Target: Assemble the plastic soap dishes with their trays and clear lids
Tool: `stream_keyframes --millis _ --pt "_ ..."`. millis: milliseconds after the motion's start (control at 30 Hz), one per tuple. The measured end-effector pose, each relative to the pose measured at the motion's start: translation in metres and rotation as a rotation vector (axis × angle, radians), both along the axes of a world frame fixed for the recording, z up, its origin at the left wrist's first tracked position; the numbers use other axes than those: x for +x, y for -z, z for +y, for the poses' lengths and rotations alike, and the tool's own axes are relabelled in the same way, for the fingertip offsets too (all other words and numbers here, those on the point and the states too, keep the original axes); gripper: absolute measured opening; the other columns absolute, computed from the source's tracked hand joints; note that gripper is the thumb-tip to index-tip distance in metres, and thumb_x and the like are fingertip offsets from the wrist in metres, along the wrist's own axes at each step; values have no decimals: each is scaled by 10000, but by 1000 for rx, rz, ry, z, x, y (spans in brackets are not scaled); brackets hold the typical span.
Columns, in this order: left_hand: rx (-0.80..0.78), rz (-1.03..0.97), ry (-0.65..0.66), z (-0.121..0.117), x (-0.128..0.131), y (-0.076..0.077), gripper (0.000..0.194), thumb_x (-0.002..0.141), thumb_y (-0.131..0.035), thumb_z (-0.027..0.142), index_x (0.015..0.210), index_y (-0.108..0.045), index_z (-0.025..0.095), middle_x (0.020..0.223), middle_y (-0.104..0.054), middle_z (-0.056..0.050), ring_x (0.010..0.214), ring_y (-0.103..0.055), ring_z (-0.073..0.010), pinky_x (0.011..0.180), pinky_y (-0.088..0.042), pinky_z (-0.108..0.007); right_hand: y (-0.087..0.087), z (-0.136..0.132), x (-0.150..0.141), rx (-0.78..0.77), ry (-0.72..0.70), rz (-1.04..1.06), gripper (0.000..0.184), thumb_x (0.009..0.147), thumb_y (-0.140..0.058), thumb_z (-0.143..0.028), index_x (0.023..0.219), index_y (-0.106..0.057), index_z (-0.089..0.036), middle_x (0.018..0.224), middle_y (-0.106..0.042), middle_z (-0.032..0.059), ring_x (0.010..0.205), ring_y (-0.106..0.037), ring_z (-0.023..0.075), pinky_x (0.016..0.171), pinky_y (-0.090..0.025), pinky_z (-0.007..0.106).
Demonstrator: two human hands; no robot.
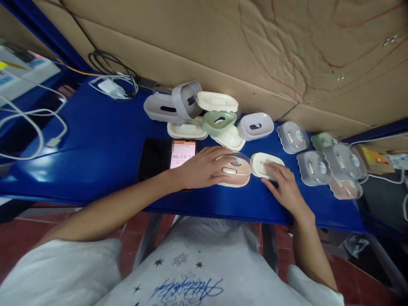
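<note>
My left hand [213, 166] is closed over the left side of a peach soap box [241, 179] with a clear lid and a pale handle. The fingers cover part of its lid. Just to the right, my right hand [282, 180] grips a cream oval soap dish [259, 161], fingertips on its inside and thumb near its front edge. Dish and box lie side by side on the blue table, nearly touching. Under my left forearm, a phone [184, 152] shows a running timer and is partly hidden.
Loose soap box parts lie behind my hands: a grey tray [159, 108], a green tray [219, 123] and a lilac tray [256, 126]. Several lidded boxes [314, 168] stand at the right. A white charger [111, 88] with cables lies at the back left. Cardboard [191, 46] walls the rear.
</note>
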State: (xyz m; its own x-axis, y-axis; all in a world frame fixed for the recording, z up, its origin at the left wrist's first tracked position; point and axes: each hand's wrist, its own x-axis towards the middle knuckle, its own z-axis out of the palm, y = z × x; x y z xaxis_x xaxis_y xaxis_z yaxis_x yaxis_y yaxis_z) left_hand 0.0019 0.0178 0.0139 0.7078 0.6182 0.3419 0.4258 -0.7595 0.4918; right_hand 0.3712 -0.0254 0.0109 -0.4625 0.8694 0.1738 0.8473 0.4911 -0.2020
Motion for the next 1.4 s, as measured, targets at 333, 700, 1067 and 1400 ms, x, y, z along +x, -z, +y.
stream_keyframes --millis 333,700,1067,1400 --pt "120 -70 -118 4 -7 -6 472 1110 -602 484 1498 -623 215 1519 -657 -168 1460 -589 -343 1215 -485 -557 -16 14 -13 31 -114 67 308 1101 -585 -342 1370 -729 -299 1393 -713 115 1297 -677 329 1096 -564 547" --pt "404 12 -343 53 -44 -62 548 1123 -583 536 1539 -562 180 1625 -576 -141 1555 -500 -303 1297 -420 -545 -61 98 -58 184 -156 145 333 1118 -532 -438 1326 -742 -285 1323 -775 93 1239 -705 324 1082 -513 513" --pt "291 89 -449 136 -56 -29 588 1141 -471 626 1519 -550 183 1541 -633 -37 1400 -512 -238 1284 -335 -519 -54 94 -88 203 -226 80 396 1152 -464 -465 1378 -715 -258 1424 -725 116 1340 -638 317 1099 -467 507" --pt "403 145 -378 54 -36 -53 356 1146 -504 394 1456 -600 247 1585 -593 -86 1407 -576 -310 1180 -427 -569 -18 42 -96 -40 -455 45 586 1051 -631 -631 1520 -645 -279 1648 -581 104 1568 -485 329 1275 -398 564"
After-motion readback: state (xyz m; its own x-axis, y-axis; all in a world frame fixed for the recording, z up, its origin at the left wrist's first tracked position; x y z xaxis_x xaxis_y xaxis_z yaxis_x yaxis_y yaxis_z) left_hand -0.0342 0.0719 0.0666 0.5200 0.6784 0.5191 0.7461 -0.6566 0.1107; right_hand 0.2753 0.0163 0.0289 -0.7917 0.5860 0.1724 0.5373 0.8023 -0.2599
